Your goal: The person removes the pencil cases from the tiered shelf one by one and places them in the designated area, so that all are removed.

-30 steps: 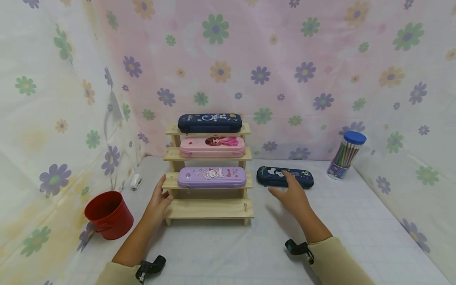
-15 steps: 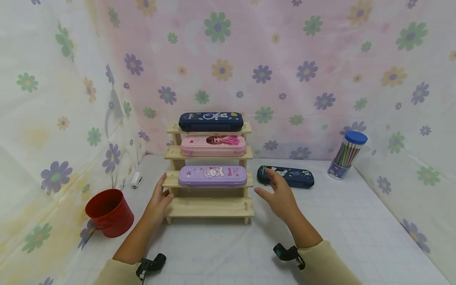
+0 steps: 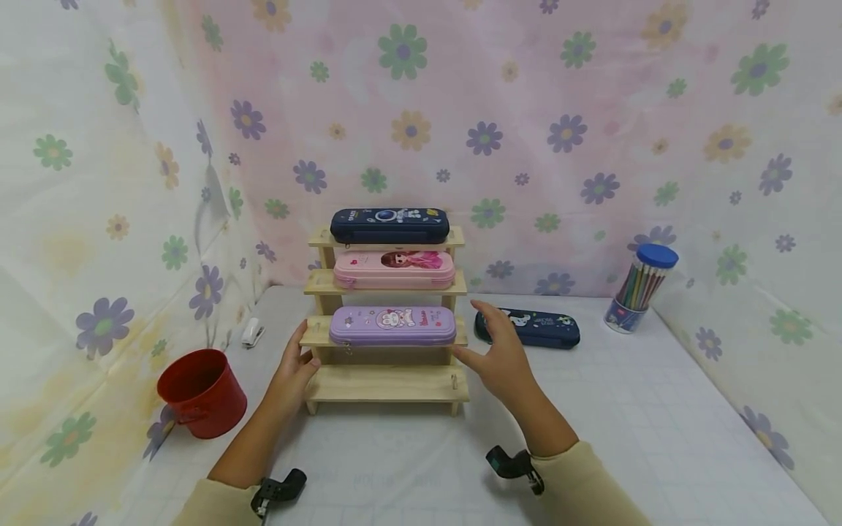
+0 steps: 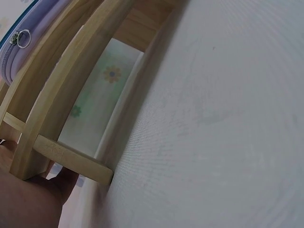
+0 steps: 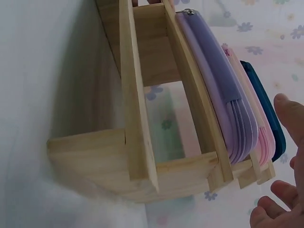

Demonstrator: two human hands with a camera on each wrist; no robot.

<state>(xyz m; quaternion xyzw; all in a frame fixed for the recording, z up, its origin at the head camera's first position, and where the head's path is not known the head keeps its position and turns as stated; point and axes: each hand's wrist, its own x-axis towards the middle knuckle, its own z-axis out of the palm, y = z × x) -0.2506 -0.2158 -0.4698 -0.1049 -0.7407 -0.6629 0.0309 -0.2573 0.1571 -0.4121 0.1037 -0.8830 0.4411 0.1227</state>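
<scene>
A stepped wooden display rack [image 3: 388, 383] stands mid-table. My left hand [image 3: 288, 372] grips its left side, the fingers at the end of the second shelf from the bottom; in the left wrist view that hand [image 4: 35, 199] is partly hidden behind the wood. A purple pencil case [image 3: 392, 326] lies on that shelf, with a pink pencil case [image 3: 393, 269] and a navy astronaut pencil case [image 3: 389, 226] on the shelves above. My right hand [image 3: 505, 365], fingers spread and holding nothing, hovers by the rack's right side. It partly covers a dark panda pencil case [image 3: 546, 329] on the table.
A red bucket [image 3: 202, 394] stands left of my left forearm, with a small white object [image 3: 251, 333] behind it. At the back right is a blue-lidded tub of pencils [image 3: 639, 288]. Flowered cloth walls [image 3: 526, 95] enclose the back and sides.
My right hand has moved left, from over the panda pencil case to the rack's right side. The left hand keeps its place on the rack, and the pencil cases have not moved.
</scene>
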